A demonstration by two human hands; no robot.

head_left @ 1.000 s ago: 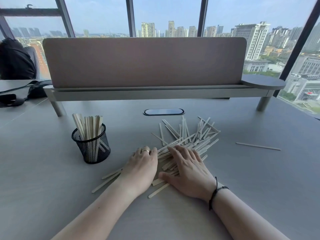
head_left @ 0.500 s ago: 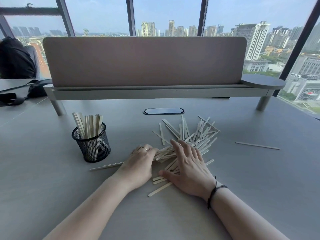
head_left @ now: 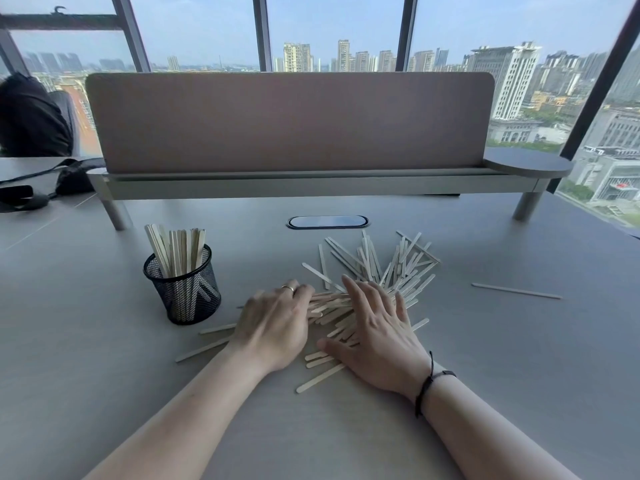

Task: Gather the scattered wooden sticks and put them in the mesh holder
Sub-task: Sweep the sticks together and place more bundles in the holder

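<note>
The step in hand looks like raking the sticks together before a lift. Nearest, a few loose sticks (head_left: 320,377) lie on the table (head_left: 104,393) just in front of the hands. The left hand (head_left: 273,327) rests on the left edge of the pile (head_left: 374,282), its fingers curled down at the stick ends; whether it already pinches any I cannot tell. The right hand (head_left: 377,337) lies flat on the pile's near part, fingers spread and straight, holding nothing. Two sticks poke out leftward from under the left hand.

The next move probably calls for both hands to squeeze a bundle together, align it, and stand it upright over the holder (head_left: 182,292), which sits just left of the left hand and already holds a good bunch of sticks. Those upright sticks crowd the opening, so a new bundle needs a gap to slide into.

Farther off, most of the pile fans out untouched. One stray stick (head_left: 516,291) lies well apart to the right. Beyond are a cable port (head_left: 328,222), a divider (head_left: 291,123) on a raised shelf, and a black bag (head_left: 31,116) far left; none block the way.
</note>
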